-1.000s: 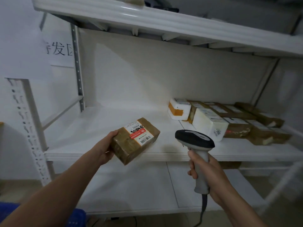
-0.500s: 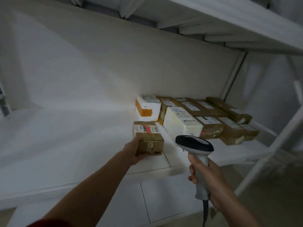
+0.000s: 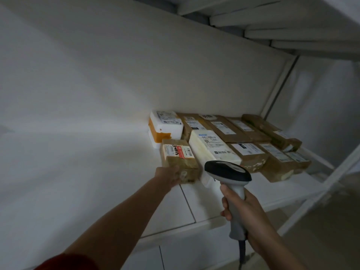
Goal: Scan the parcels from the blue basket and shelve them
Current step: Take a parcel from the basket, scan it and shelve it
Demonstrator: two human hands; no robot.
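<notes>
Parcel [image 3: 180,158] went from mid-air onto shelf [image 3: 97,162], beside white parcel [image 3: 212,149]; nearly shelved. My left hand [image 3: 168,176] still gripped its near end, right hand [image 3: 245,209] clutched scanner [image 3: 228,170].

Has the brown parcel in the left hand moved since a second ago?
Yes. The brown parcel, held by the left hand, went right and back along the shelf; it now sits beside the long white parcel.

Could read no wording anywhere. Made out only a white label [image 3: 178,152] with red band, black handwritten scrawl and barcode atop the brown parcel [image 3: 183,164], just left of the cream parcel [image 3: 204,151]; printed labels [image 3: 246,149] right of the cream parcel, too blurred to read.
</notes>
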